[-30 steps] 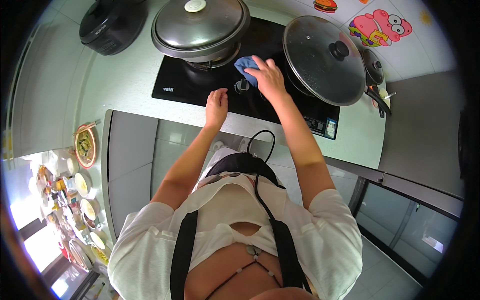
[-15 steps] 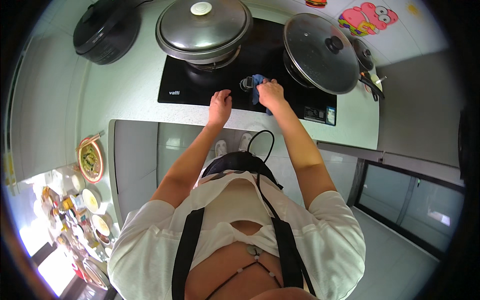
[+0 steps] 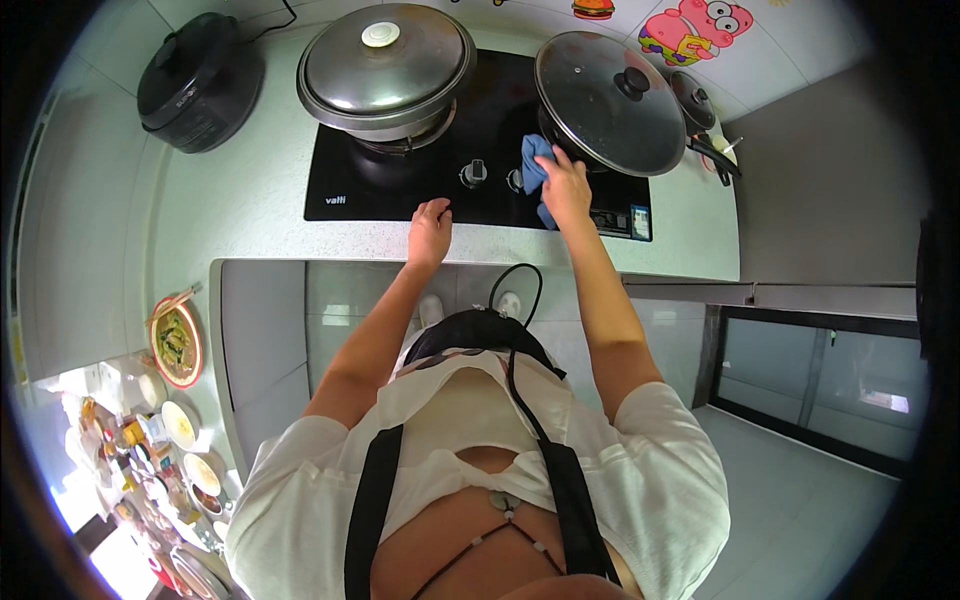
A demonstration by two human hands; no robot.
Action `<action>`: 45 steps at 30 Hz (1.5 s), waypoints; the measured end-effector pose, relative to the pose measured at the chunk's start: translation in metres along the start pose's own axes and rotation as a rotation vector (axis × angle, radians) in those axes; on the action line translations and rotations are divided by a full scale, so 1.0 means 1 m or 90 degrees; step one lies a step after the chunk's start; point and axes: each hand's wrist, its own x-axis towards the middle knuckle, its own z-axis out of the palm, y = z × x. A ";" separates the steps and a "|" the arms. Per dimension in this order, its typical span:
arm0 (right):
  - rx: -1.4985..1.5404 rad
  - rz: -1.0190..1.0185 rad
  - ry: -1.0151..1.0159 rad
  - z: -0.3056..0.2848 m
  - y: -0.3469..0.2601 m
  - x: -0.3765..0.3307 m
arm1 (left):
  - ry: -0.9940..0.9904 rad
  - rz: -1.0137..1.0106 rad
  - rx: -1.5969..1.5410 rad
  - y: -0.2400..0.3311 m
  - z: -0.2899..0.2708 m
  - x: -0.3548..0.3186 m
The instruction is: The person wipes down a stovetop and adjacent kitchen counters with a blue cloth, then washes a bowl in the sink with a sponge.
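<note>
A blue cloth is in the grip of my right hand, pressed against the black gas cooktop. The cloth lies beside the right control knob and partly covers it, just in front of the pan with a glass lid. One end of the cloth hangs down toward the cooktop's front edge. The left control knob is uncovered. My left hand rests at the cooktop's front edge, its fingers loosely curled with nothing in them.
A large metal pot with a domed lid sits on the left burner. The black pan handle points right, near a small lidded pot. A black rice cooker stands far left; a red-rimmed bowl of food holds chopsticks.
My right hand has moved right with the cloth, from the left knob to the right one. The left knob has come into view. My left hand stays at the front edge.
</note>
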 end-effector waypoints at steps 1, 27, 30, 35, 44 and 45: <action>-0.048 0.028 -0.065 0.010 0.003 0.011 | 0.005 0.008 0.002 0.001 0.001 -0.001; 0.251 -0.215 -0.038 -0.001 0.178 -0.098 | 0.084 0.134 0.320 0.126 0.184 -0.080; 0.252 -0.216 -0.021 -0.008 0.240 -0.107 | 0.059 0.173 0.344 0.139 0.200 -0.077; 0.331 -0.099 -0.096 -0.022 0.317 -0.109 | 0.031 0.175 0.362 0.160 0.204 -0.079; 0.394 -0.328 -0.110 -0.028 0.219 -0.096 | -0.004 0.083 0.324 0.159 0.209 -0.075; 0.383 -0.345 -0.113 -0.016 0.221 -0.095 | -0.016 0.093 0.322 0.159 0.211 -0.073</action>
